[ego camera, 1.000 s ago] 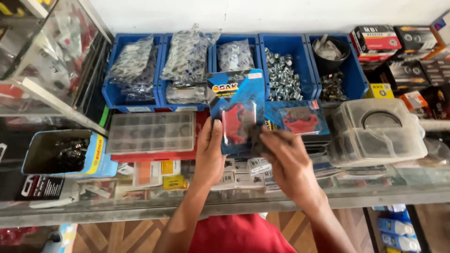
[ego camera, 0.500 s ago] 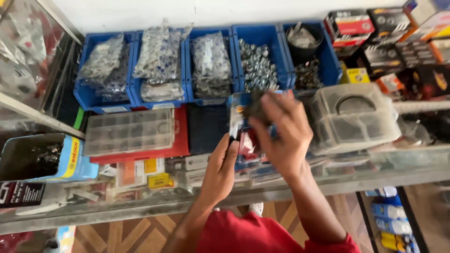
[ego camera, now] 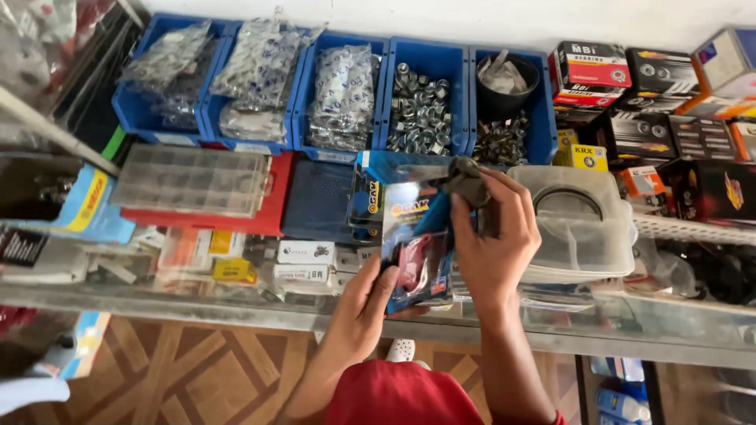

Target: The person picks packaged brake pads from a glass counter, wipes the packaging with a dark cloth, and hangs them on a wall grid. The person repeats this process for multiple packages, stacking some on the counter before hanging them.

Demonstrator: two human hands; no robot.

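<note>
Pinching blister pack (ego camera: 417, 252), fingers (ego camera: 376, 285) underneath, cloth (ego camera: 470, 182) above

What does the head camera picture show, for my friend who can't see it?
Two hands hold a blue blister pack over a glass counter: the left hand grips its bottom, the right hand pinches a dark part at its top. Behind stand blue bins of metal nuts and bagged parts.

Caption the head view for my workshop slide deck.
Left hand holds a blue blister pack while right hand wipes it with a dark cloth.
</note>
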